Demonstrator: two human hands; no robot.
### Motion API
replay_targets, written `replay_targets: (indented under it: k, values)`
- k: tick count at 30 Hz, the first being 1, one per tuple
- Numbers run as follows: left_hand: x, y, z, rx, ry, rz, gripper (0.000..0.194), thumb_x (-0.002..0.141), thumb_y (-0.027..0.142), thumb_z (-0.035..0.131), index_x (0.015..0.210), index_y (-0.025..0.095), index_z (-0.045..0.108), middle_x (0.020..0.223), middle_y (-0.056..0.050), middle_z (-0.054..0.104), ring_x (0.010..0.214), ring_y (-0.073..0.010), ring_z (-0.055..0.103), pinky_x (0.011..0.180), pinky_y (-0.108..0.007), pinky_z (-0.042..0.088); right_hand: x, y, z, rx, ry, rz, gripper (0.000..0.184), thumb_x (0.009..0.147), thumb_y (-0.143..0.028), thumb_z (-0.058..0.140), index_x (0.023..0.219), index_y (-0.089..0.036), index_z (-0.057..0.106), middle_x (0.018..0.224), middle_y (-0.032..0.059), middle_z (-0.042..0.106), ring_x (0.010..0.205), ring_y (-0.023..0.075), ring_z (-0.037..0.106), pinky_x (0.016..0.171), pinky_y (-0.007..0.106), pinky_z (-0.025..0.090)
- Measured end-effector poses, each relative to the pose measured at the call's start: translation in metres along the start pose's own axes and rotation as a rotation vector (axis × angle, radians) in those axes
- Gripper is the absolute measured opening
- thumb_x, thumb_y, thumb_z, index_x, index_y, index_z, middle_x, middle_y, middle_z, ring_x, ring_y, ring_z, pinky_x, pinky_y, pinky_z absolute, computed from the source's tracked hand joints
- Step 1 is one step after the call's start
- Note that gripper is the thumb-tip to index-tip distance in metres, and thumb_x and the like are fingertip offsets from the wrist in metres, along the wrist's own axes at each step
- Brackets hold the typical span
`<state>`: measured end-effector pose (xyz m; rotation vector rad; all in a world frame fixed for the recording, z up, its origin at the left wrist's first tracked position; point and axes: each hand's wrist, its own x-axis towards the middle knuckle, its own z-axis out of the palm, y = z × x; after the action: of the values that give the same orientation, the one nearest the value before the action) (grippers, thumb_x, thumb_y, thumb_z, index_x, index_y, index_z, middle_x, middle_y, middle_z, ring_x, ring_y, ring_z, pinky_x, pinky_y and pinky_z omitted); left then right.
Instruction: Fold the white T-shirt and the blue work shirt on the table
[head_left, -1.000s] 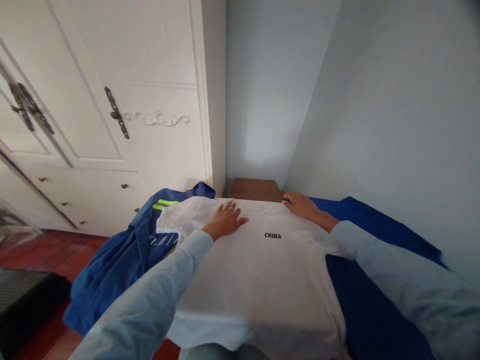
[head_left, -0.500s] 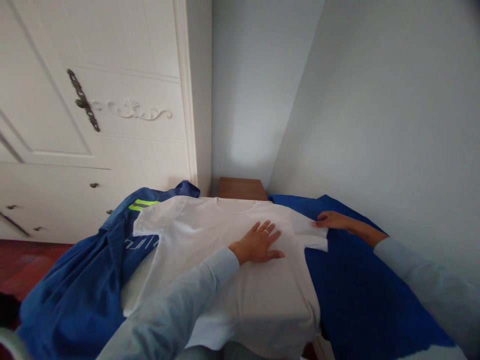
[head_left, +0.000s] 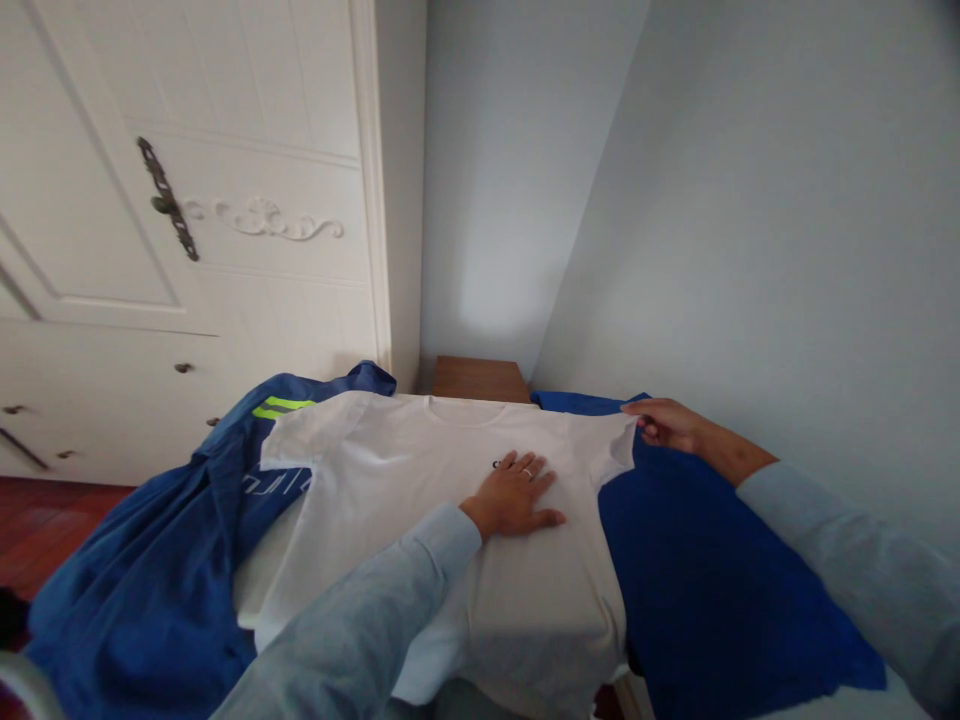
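A white T-shirt (head_left: 397, 470) lies spread out in front of me, its neckline at the far side and its lower part hanging over the near edge. My left hand (head_left: 517, 495) rests flat on the chest of the shirt with fingers spread, a ring on one finger. It partly covers a small dark mark there. My right hand (head_left: 667, 425) pinches the edge of the right-hand sleeve and holds it raised. Beneath the shirt on the right is a blue cloth (head_left: 712, 570).
On the left, a dark blue garment (head_left: 150, 560) with bright yellow-green stripes drapes over the side. Behind stand a white wardrobe (head_left: 285, 300) and a brown wooden box-like piece (head_left: 480, 380) in the corner. A grey wall (head_left: 787, 200) rises at the right.
My right hand has moved up and pulled the sleeve edge, so the sleeve opening now gapes. My left hand has slid slightly down, and a small dark mark shows beside its fingers.
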<state>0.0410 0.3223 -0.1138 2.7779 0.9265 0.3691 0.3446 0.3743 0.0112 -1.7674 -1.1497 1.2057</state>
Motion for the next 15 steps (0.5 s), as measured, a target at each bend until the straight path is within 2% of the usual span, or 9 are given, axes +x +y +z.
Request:
replay_targets:
  k: [2,3,4,6,7,8,9,12,15]
  values:
    - [0.000,0.001,-0.001,-0.002,-0.001,0.000,0.088,0.090,0.079,0.025,0.151,0.017,0.042,0.159,-0.019,0.036,0.150,-0.0341,0.030,0.124,-0.054,0.019,-0.018,-0.012,0.019,0.079,-0.002,-0.042,0.011,0.085,-0.018,0.066,0.079,-0.018,0.057,0.055,-0.0039,0.057,0.038,0.0056,0.044,0.047,0.020,0.047]
    - [0.000,0.001,-0.001,-0.004,0.003,0.003,0.087,0.090,0.078,0.026,0.150,0.016,0.042,0.159,-0.020,0.036,0.150,-0.0346,0.031,0.124,-0.055,0.020,-0.029,-0.018,0.030,0.107,-0.069,-0.065,0.008,0.086,-0.019,0.067,0.091,-0.018,0.060,0.065,-0.0012,0.065,0.042,0.0070,0.052,0.052,0.022,0.053]
    - [0.000,0.001,-0.001,-0.007,0.011,0.007,0.086,0.091,0.077,0.028,0.150,0.017,0.043,0.158,-0.020,0.037,0.149,-0.0351,0.032,0.123,-0.056,0.021,-0.041,-0.023,0.040,0.123,-0.183,-0.090,0.021,0.086,-0.021,0.068,0.106,-0.018,0.061,0.078,0.0025,0.072,0.050,0.0099,0.061,0.060,0.026,0.058]
    - [0.001,0.000,0.001,-0.031,0.043,0.028,0.081,0.092,0.075,0.033,0.149,0.019,0.044,0.158,-0.018,0.039,0.148,-0.0352,0.034,0.123,-0.057,0.022,-0.061,-0.030,0.057,0.123,-0.474,-0.153,0.055,0.083,-0.028,0.074,0.133,-0.023,0.050,0.106,0.0089,0.074,0.071,0.0180,0.073,0.074,0.037,0.062]
    - [0.001,-0.001,0.002,-0.054,0.068,0.046,0.078,0.092,0.073,0.036,0.150,0.020,0.043,0.158,-0.016,0.039,0.147,-0.0345,0.035,0.123,-0.055,0.022,-0.068,-0.032,0.063,0.115,-0.579,-0.193,0.068,0.082,-0.031,0.076,0.141,-0.024,0.043,0.114,0.0106,0.073,0.080,0.0209,0.074,0.079,0.040,0.062]
    - [0.001,-0.002,0.003,-0.085,0.094,0.065,0.077,0.093,0.071,0.039,0.151,0.022,0.041,0.159,-0.014,0.039,0.147,-0.0333,0.036,0.124,-0.053,0.023,-0.072,-0.033,0.067,0.099,-0.624,-0.235,0.075,0.081,-0.033,0.078,0.145,-0.025,0.038,0.117,0.0114,0.072,0.084,0.0222,0.075,0.081,0.040,0.062]
    - [0.001,-0.002,0.004,-0.118,0.117,0.077,0.076,0.093,0.069,0.042,0.153,0.022,0.039,0.160,-0.012,0.038,0.147,-0.0320,0.037,0.124,-0.050,0.024,-0.072,-0.033,0.070,0.072,-0.598,-0.270,0.077,0.081,-0.033,0.078,0.145,-0.024,0.037,0.115,0.0114,0.073,0.085,0.0220,0.074,0.082,0.039,0.061]
    - [0.000,-0.003,0.004,-0.201,0.144,0.075,0.077,0.092,0.064,0.048,0.154,0.020,0.036,0.157,-0.011,0.043,0.145,-0.0295,0.039,0.122,-0.043,0.029,-0.057,-0.024,0.073,-0.079,-0.398,-0.299,0.067,0.085,-0.031,0.072,0.142,-0.019,0.040,0.109,0.0124,0.074,0.084,0.0202,0.073,0.082,0.035,0.060]
    - [-0.002,-0.001,0.001,-0.253,0.145,0.058,0.075,0.090,0.060,0.053,0.153,0.022,0.039,0.151,-0.010,0.052,0.140,-0.0291,0.045,0.118,-0.041,0.035,-0.042,-0.004,0.075,-0.324,-0.328,-0.338,0.062,0.086,-0.031,0.069,0.142,-0.019,0.044,0.109,0.0128,0.073,0.090,0.0233,0.072,0.087,0.041,0.059]
